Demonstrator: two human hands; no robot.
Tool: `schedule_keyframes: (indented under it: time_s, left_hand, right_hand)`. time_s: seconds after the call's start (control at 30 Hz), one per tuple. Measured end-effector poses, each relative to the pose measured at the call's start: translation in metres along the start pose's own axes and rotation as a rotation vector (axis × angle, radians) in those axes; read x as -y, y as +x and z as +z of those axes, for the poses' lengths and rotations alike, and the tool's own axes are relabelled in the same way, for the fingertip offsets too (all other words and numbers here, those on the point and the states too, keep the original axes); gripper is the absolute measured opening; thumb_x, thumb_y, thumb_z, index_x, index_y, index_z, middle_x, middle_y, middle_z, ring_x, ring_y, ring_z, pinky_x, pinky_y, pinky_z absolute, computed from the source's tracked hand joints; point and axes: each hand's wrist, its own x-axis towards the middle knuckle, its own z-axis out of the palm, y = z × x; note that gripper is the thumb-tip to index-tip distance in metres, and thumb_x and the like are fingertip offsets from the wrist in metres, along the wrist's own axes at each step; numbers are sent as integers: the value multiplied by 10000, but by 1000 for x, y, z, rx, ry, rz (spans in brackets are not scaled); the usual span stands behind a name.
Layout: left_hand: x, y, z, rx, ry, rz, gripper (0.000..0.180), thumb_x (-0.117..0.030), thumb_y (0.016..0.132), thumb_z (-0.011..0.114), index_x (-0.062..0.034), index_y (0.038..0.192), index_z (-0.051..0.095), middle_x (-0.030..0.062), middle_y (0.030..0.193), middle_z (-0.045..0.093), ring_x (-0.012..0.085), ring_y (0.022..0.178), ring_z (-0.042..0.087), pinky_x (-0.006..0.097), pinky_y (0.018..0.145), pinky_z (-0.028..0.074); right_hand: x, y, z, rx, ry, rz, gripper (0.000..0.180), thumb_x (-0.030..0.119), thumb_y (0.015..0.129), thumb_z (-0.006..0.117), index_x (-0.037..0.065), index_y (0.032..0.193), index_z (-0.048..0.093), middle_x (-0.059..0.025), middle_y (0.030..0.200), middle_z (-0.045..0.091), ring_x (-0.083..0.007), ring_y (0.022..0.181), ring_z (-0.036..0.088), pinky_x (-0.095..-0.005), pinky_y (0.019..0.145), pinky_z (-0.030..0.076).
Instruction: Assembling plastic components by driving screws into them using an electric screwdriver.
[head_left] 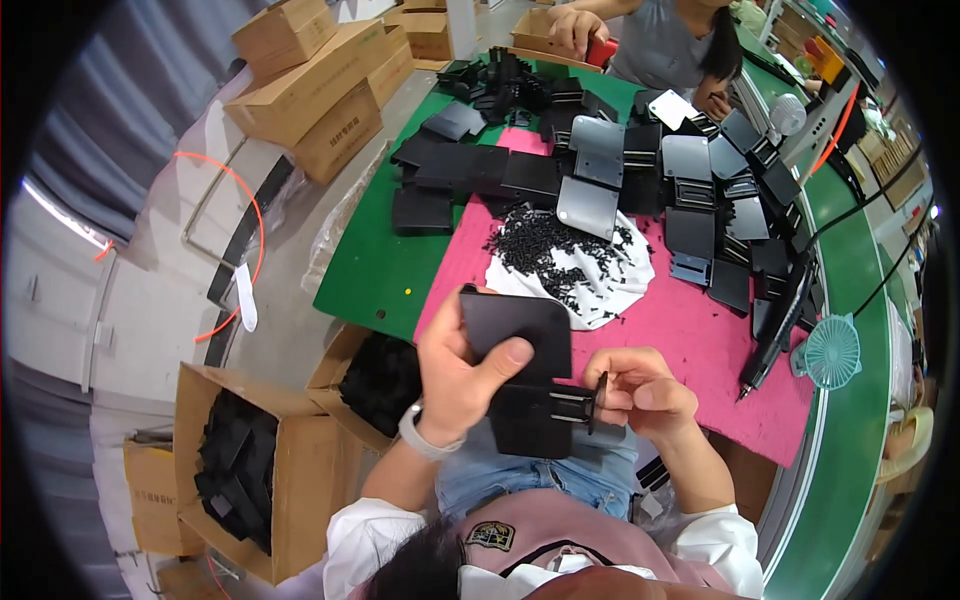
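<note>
My left hand (448,365) is closed round a black hinged plate assembly (520,330), its thumb pressed on the upper plate. A second black panel (530,428) hangs below it, and short metal rods (570,404) stick out to the right at the joint. At the ends of those rods, my right hand (648,392) pinches a thin black end piece (599,400) seen almost edge-on. Whether this piece touches the rods, I cannot tell. Just beyond the assembly, many small black screws (530,250) lie heaped on a white cloth or bag (592,312).
Black plate assemblies (688,232) crowd the far side of the pink mat (700,355). A black electric screwdriver (775,335) and a teal fan (833,350) are at right. Cardboard boxes (305,480) of black parts stand left of my lap. Across the table, a co-worker's hand (574,30) shows.
</note>
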Motion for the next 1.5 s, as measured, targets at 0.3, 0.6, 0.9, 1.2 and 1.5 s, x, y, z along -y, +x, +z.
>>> schedule_keyframes:
  time_s: [0.3, 0.6, 0.9, 1.2, 1.5]
  left_hand:
    - [-94, -74, -244, -1017, 174, -13, 291, -253, 800, 662, -42, 996, 622, 43, 938, 616, 150, 818, 594, 332, 707, 513]
    - [-118, -273, -486, -1685, 445, -75, 412, -321, 873, 540, -35, 1168, 511, 100, 1071, 586, 220, 922, 572, 357, 721, 459]
    - [-31, -71, -324, -993, 437, 47, 218, -123, 849, 550, -48, 1051, 586, 22, 975, 598, 115, 839, 563, 264, 698, 429]
    - [-10, 56, -105, -294, 493, 277, 97, -32, 835, 579, -16, 930, 594, 37, 826, 597, 114, 705, 573, 219, 642, 463]
    - [42, 100, 14, 304, 1290, 697, 106, -50, 714, 652, -30, 816, 637, 95, 731, 564, 240, 666, 558, 309, 590, 448]
  right_hand:
    - [6, 12, 13, -358, -473, 25, 270, 150, 842, 521, -28, 1028, 599, 31, 586, 418, -36, 504, 383, -187, 457, 299]
    - [13, 20, 20, -421, -1237, -132, 185, 91, 765, 609, 18, 934, 622, -26, 545, 489, -112, 510, 503, -259, 500, 403]
    - [67, 111, -47, -1021, -2173, -183, 509, 347, 771, 626, 72, 1169, 472, -171, 937, 588, -341, 832, 607, -419, 681, 509]
    - [79, 134, -85, -1146, -1785, -148, 657, 457, 657, 710, 0, 1074, 487, -213, 919, 636, -341, 860, 638, -417, 737, 507]
    - [90, 77, -75, -1134, -1118, -558, 516, 250, 760, 660, -29, 1119, 415, -200, 864, 609, -284, 790, 613, -345, 715, 479]
